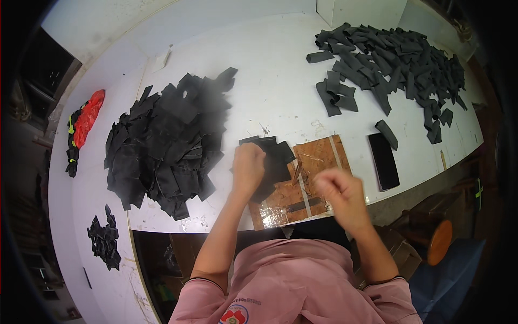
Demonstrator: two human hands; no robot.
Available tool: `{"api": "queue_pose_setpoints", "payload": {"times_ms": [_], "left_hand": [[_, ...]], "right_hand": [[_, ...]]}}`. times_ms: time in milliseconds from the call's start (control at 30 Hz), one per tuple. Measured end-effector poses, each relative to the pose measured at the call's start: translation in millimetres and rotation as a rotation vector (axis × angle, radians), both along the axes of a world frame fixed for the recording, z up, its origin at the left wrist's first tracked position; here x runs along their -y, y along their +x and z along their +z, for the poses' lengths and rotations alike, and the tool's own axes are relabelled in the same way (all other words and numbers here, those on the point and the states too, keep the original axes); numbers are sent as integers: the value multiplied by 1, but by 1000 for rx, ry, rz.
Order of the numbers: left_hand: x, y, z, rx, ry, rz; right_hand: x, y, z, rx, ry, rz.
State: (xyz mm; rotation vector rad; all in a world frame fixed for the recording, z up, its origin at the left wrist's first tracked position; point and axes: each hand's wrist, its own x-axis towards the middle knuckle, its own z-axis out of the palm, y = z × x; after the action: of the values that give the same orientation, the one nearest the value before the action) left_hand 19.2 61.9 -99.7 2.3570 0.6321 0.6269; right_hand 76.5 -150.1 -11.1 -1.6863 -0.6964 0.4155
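At the left of the brown board point(325, 149), we seem to be arranging black pieces point(278, 163); our left hand point(249, 168) curls over them, our right hand point(342, 191) curls apart, grips unclear. Next calls for steadying them.

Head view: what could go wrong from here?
The phone lies close to the front edge of the white table, to the right of the right hand, so a sideways sweep might knock it off. The loose black pieces at the left hand lie near the large black pile, so they could get mixed in.
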Motion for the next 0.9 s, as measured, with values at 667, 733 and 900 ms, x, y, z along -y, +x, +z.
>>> {"api": "queue_pose_setpoints", "payload": {"times_ms": [667,733,900], "left_hand": [[48,-89,70,298,-981,-119],[60,-95,62,377,-1049,-82],[85,-96,62,419,-751,97]], "right_hand": [[-37,-59,-9,-709,308,138],[-38,-58,-12,-340,162,62],[-31,-54,-16,157,22,-15]]}}
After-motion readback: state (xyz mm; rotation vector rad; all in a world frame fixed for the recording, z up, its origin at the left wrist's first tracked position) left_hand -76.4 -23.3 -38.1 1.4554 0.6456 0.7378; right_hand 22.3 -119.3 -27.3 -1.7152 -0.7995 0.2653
